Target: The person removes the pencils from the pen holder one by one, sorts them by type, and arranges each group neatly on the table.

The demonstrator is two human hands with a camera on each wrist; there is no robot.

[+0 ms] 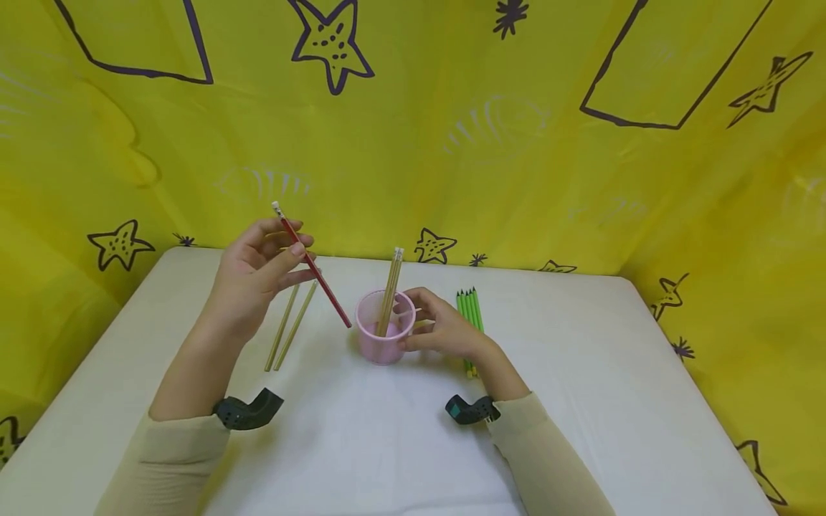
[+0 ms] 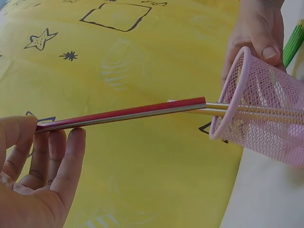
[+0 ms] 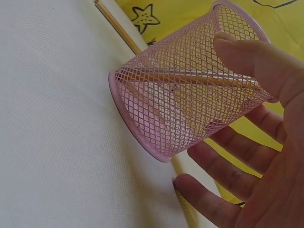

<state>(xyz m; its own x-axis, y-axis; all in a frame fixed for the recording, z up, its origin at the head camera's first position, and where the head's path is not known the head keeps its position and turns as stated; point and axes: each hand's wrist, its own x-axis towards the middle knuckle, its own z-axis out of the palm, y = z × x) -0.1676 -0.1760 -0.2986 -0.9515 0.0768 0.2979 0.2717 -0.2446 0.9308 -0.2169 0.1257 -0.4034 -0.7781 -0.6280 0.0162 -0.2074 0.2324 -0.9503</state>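
My left hand [image 1: 258, 269] pinches a red pencil [image 1: 328, 290] between thumb and fingertips, near its white-eraser end. The pencil slants down to the right, its lower tip just left of a pink mesh pencil cup [image 1: 381, 351]. In the left wrist view, the tip of the red pencil [image 2: 142, 112] overlaps the gold pencils in front of the rim. Several gold pencils [image 1: 389, 294] lean inside the cup, eraser ends up. My right hand [image 1: 448, 327] holds the cup from its right side, with the thumb [image 3: 242, 54] against the mesh near the rim.
Two gold pencils [image 1: 296, 326] lie on the white table [image 1: 361, 444] below the left hand. Several green pencils [image 1: 470, 308] lie side by side to the right, partly hidden behind the right wrist. A yellow patterned cloth [image 1: 400, 158] rises behind the table and at its sides.
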